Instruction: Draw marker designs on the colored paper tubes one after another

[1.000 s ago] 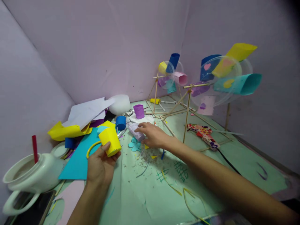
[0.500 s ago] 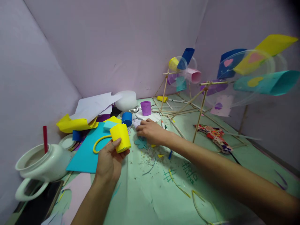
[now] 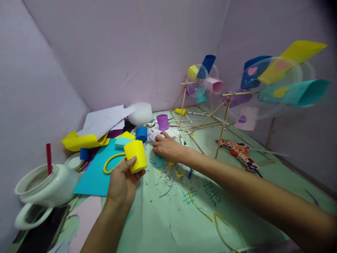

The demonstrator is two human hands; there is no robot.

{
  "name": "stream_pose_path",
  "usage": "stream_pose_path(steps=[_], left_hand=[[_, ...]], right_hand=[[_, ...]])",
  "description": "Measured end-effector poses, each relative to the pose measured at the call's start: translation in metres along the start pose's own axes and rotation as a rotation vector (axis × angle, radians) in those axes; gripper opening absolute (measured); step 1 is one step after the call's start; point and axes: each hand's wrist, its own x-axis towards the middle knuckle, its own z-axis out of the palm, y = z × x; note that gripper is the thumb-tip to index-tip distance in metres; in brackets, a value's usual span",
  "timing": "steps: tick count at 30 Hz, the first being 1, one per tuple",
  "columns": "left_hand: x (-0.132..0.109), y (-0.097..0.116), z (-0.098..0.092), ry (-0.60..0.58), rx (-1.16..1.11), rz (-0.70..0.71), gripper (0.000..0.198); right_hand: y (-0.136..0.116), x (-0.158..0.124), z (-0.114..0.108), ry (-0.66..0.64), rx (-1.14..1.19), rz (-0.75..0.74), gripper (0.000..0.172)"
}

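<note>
Though walls (image 3: 118, 52) edge the table (image 3: 150, 221), hands (image 3: 121, 182) sit clear.

No words, brands or numbers legible. Left of large pinwheel (image 3: 270, 78) and nearer camera, on green tabletop (image 3: 158, 218): two hand-drawn green grids, left one (image 3: 188, 198) hash-shaped, right one (image 3: 211, 194) with small marks inside, too blurred to read. On pinwheel itself: pink heart (image 3: 252, 71) on blue blade (image 3: 249, 81), pink heart (image 3: 282, 65) on yellow blade (image 3: 298, 56), yellow heart (image 3: 281, 92) on turquoise blade (image 3: 300, 95).
</note>
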Motion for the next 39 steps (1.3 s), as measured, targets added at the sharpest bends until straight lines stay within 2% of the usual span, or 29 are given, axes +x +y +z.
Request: stream_pose_path(steps=[10, 14, 16, 18, 20, 22, 24, 27, 34, 39], left_hand=[[-0.002, 0.000, 0.003, -0.012, 0.016, -0.014, 0.011], [-0.002, 0.001, 0.001, -0.028, 0.034, -0.029, 0.012], [-0.002, 0.000, 0.000, -0.044, 0.034, -0.040, 0.012], [-0.002, -0.002, 0.000, -0.077, 0.044, -0.039, 0.014], [-0.003, -0.007, 0.000, -0.127, 0.074, -0.034, 0.020], [-0.005, -0.014, 0.001, -0.173, 0.102, -0.043, 0.028], [-0.008, -0.021, 0.003, -0.210, 0.114, -0.077, 0.036], [-0.012, -0.031, 0.005, -0.277, 0.122, -0.129, 0.045], [-0.020, -0.042, 0.009, -0.348, 0.153, -0.142, 0.052], [-0.021, -0.045, 0.009, -0.368, 0.150, -0.092, 0.046]], right_hand=[[0.010, 0.010, -0.012, -0.007, 0.022, -0.103, 0.017], [0.012, 0.005, -0.030, 0.110, 0.187, -0.012, 0.020], [0.010, -0.004, -0.040, 0.233, 0.347, 0.109, 0.018], [0.004, -0.017, -0.046, 0.435, 0.621, 0.309, 0.013], [-0.008, -0.032, -0.047, 0.650, 1.036, 0.567, 0.005], [-0.023, -0.048, -0.042, 0.738, 1.494, 0.735, 0.017], [-0.039, -0.060, -0.034, 0.770, 1.798, 0.858, 0.026], [-0.059, -0.066, -0.023, 0.739, 1.991, 0.956, 0.033], [-0.069, -0.061, -0.014, 0.651, 2.049, 0.947, 0.034], [-0.074, -0.061, -0.009, 0.668, 2.065, 0.994, 0.035]])
